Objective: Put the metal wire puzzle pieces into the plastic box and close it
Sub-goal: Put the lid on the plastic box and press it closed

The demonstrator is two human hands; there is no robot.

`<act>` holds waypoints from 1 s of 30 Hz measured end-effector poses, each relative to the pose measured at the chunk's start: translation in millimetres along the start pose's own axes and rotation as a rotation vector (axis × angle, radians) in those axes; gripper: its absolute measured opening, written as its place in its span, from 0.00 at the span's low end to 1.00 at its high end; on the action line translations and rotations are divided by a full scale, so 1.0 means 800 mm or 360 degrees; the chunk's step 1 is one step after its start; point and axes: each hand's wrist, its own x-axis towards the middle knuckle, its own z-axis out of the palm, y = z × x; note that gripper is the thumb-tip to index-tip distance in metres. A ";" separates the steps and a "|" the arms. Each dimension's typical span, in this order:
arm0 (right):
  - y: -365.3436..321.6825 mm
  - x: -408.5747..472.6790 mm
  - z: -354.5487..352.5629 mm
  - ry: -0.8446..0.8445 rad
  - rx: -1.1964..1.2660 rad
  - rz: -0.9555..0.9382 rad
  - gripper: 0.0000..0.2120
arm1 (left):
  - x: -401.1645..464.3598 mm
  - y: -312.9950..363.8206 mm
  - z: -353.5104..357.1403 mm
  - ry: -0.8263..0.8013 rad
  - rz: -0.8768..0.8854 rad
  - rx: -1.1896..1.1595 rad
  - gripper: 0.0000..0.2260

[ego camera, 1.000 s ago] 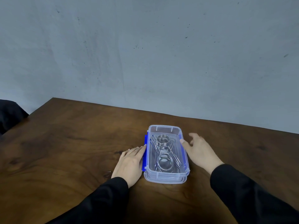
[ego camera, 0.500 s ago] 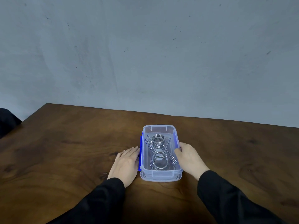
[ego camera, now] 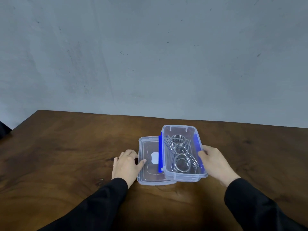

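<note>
The clear plastic box (ego camera: pixel 182 178) with blue side latches stands open, with the metal wire puzzle pieces (ego camera: pixel 179 153) lying inside it. My right hand (ego camera: pixel 216 162) grips its right side. The box overlaps the right part of the clear lid (ego camera: pixel 150 175), which lies flat on the table to the left and has a white sticker. My left hand (ego camera: pixel 125 164) holds the lid's left edge, thumb on top of it.
A dark wooden table (ego camera: pixel 66 155) runs up to a grey wall behind. The table's left corner is at the far left, with a dark object (ego camera: pixel 3 130) beyond it.
The box has shifted to the right in my right hand, uncovering the lid that was beneath it. My left hand went from resting flat beside the box to holding the lid's edge.
</note>
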 end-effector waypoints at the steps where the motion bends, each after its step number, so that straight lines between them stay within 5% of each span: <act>1: 0.006 -0.002 -0.005 0.0012 -0.0006 0.0024 0.14 | 0.002 0.007 0.000 0.0036 -0.0063 0.0058 0.13; 7: 0.034 -0.011 -0.021 0.0070 -0.0011 0.0089 0.15 | 0.008 0.030 -0.006 0.0012 -0.0236 -0.0052 0.12; 13: 0.046 -0.016 -0.013 -0.0038 0.0054 0.0125 0.14 | 0.023 0.025 -0.034 0.0112 -0.0421 -0.1057 0.06; 21: 0.051 -0.020 -0.005 -0.0107 0.0033 0.0122 0.12 | 0.041 0.061 -0.086 0.0289 -0.0146 -0.1472 0.12; 24: 0.038 -0.015 -0.024 0.0399 -0.0250 -0.0076 0.19 | 0.045 0.096 -0.109 0.0301 0.0078 -0.1434 0.12; 26: 0.015 -0.013 -0.043 0.0534 0.0135 -0.0111 0.22 | 0.045 0.122 -0.118 0.0298 0.0246 -0.1415 0.09; 30: -0.021 -0.001 -0.075 -0.0228 0.1447 0.0198 0.30 | 0.033 0.162 -0.115 0.0188 0.0564 -0.1285 0.11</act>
